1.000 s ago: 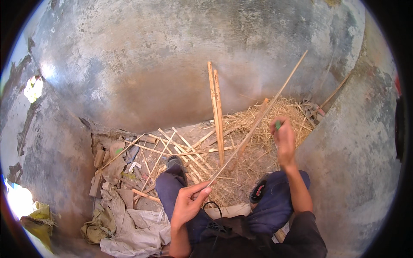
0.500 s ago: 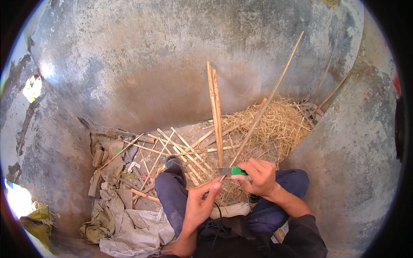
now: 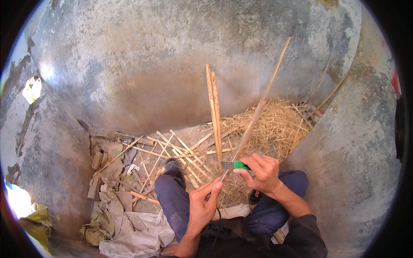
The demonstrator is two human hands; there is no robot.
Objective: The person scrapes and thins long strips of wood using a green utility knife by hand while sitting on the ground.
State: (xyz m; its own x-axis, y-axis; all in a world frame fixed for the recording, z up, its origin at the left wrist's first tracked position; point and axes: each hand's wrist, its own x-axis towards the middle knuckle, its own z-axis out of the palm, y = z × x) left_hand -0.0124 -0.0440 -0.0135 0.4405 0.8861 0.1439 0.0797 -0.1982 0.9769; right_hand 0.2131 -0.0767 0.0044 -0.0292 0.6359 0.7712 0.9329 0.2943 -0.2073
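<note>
Pinching wooden strip [image 3: 255, 118] by near end: left hand [image 3: 204, 204] | strip slanting away | right hand [image 3: 264, 174] clasping green-handled knife [image 3: 241, 165]

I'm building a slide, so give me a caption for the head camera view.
Left hand pinching one end of a long thin strip, right hand holding a green-handled knife close to it.

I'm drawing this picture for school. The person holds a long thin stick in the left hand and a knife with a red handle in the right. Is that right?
Not quite: the head view shows that the knife has a green handle. The left hand does hold the long thin stick, and the right hand the knife.
</note>
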